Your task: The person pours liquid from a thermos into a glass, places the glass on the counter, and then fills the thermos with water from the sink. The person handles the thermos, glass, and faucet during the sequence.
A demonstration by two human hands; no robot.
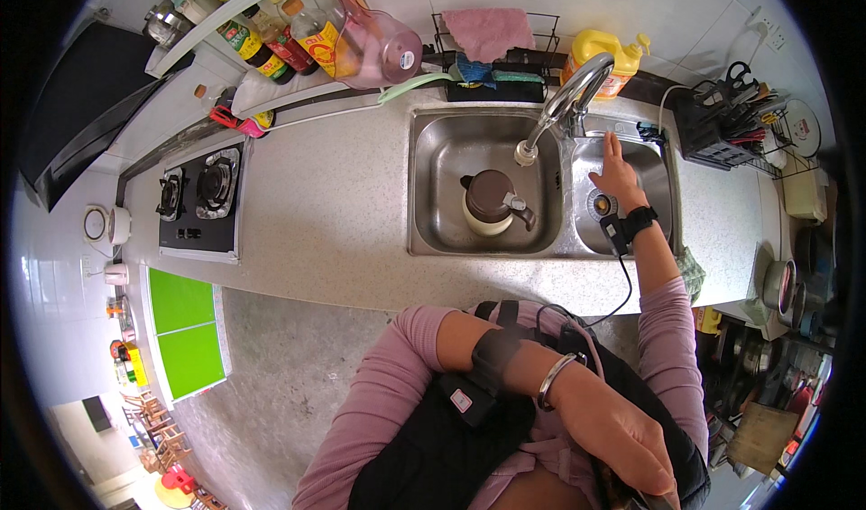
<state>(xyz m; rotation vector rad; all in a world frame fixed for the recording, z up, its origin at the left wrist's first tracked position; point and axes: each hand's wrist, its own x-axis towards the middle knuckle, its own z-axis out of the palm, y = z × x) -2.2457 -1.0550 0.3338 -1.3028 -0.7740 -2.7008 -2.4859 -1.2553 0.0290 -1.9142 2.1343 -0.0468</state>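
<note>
My right hand [617, 175] reaches over the small right basin [659, 172] of a steel double sink. Its thumb stands apart from the fingers, and nothing is in it. The fingertips are near the base of a chrome gooseneck faucet [572, 87]; whether they touch metal I cannot tell. In the large left basin [440, 145] stands an insulated jug [490, 195] with brown lid and handle and a cream body. My left hand [619, 435] is bent across my body at the lower right, its fingertips hidden, with something dark and unclear beneath it.
Behind the sink are a yellow detergent jug [595, 53] and a wire rack [548, 26] with a pink cloth [487, 33]. A black utensil basket [714, 134] stands right. Leftward are a shelf of sauce bottles [318, 36] and a gas hob [203, 199]. A cable hangs from my right wristband.
</note>
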